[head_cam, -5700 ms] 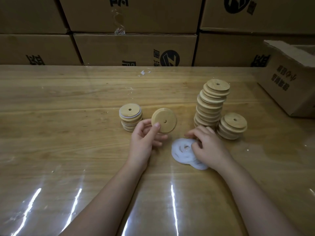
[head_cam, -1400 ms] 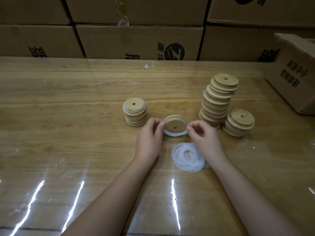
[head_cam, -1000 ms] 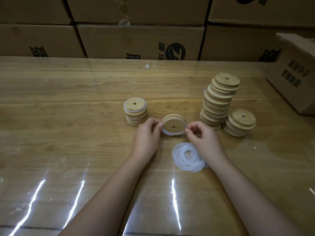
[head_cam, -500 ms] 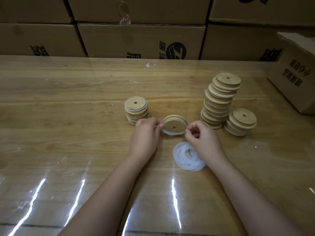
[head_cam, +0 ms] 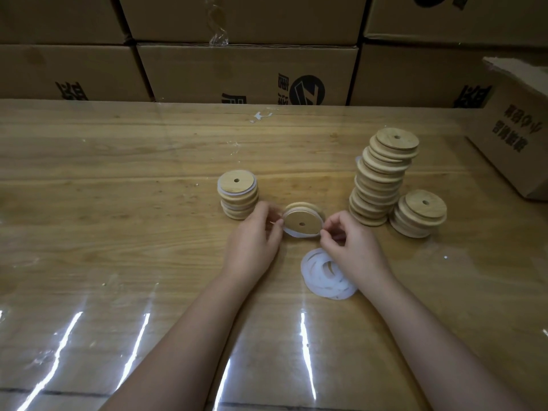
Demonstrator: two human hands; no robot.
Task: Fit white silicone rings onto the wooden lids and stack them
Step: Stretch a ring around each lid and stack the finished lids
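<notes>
The left hand (head_cam: 252, 238) is pinching the wooden lid (head_cam: 302, 222) at its 9 o'clock and the right hand (head_cam: 353, 244) is pinching its white ring (head_cam: 292, 232) at 4 o'clock, over the table (head_cam: 118, 203)

Ringed stack (head_cam: 238, 198) left, tall stack (head_cam: 382, 179) right; gap between.

Our bench (head_cam: 118, 232), left to right

Between our left hand (head_cam: 252, 235) and right hand (head_cam: 353, 244) we hold one lid (head_cam: 302, 222). A short stack (head_cam: 237, 197) stands to its left, and a tall stack (head_cam: 382, 179) and a lower stack (head_cam: 419, 213) to its right. The ring pile (head_cam: 323, 277) lies nearer us, and cartons (head_cam: 246, 72) stand behind.
</notes>
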